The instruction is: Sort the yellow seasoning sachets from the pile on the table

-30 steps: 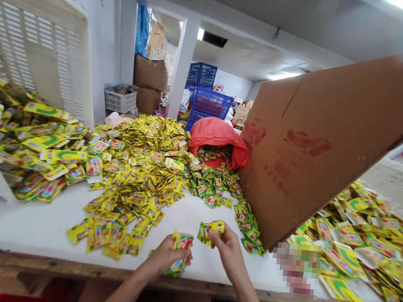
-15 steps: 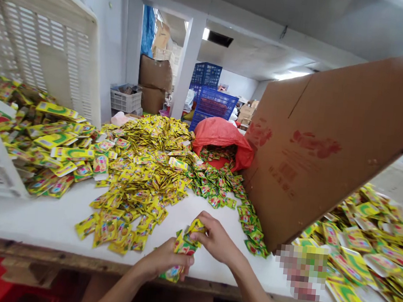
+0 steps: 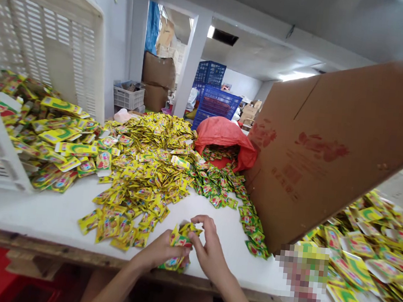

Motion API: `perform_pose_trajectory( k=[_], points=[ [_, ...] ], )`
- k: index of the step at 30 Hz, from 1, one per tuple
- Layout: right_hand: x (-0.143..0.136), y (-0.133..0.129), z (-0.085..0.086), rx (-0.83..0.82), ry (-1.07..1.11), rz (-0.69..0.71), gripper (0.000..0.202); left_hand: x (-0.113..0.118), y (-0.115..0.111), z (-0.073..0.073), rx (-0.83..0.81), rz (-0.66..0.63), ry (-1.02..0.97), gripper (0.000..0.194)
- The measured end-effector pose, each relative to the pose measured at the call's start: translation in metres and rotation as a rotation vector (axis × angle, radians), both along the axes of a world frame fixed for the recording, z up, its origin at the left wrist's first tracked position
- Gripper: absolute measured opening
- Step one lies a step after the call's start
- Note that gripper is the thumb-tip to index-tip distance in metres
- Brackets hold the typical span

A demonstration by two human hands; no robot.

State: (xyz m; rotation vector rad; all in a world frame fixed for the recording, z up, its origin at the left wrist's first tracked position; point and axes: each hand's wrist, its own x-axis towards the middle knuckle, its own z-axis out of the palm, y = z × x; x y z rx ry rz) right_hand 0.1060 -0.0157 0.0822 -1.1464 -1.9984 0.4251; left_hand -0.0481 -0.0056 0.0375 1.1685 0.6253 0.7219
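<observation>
At the far left of the frame a white slatted crate (image 3: 88,64) lies open on its side, and flat yellow-and-green cartons (image 3: 76,149) spill from it onto the white desk (image 3: 60,213). Right of them, a broad heap of yellow sachets (image 3: 150,165) runs from the middle of the frame down toward the front edge, its loose lower end just up and left of the left hand (image 3: 162,251).

That hand, at lower centre, is closed around a small printed pack (image 3: 176,240), thumb across its front. The pack's long axis seems to run up the frame, leaning slightly, though fingers cover much of it; whether it is one carton or several packets pressed together is hard to tell.

At the pack's upper end sits a yellow piece (image 3: 189,227), between the two hands. The right hand (image 3: 210,249) comes in from the lower right, its thumb tip at this piece and its index finger arched above. I cannot tell whether its fingers pinch anything. So the left is the nearer hand, wrapped about the pack's body, while the pack's top lies just left of the right fingertips.

Above the right hand, green sachets (image 3: 216,183) trail from the mouth of a red bag (image 3: 224,136) and down along a large cardboard box (image 3: 316,148). More cartons (image 3: 374,243) are piled at the lower right.
</observation>
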Motion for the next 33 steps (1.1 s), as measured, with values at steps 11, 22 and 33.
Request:
perform_pose_trajectory(
  k=[11,22,33],
  points=[
    [-0.039,0.001,-0.009,0.138,-0.213,-0.048,0.011,-0.034,0.011,-0.023,0.294,0.281,0.184,0.043],
    [-0.061,0.005,-0.021,0.001,-0.222,0.008,0.011,-0.056,0.012,-0.041,0.241,0.351,0.253,0.042],
    [-0.073,0.013,-0.024,-0.095,-0.363,0.054,0.007,-0.052,0.005,-0.04,0.309,0.413,0.138,0.052]
  ],
)
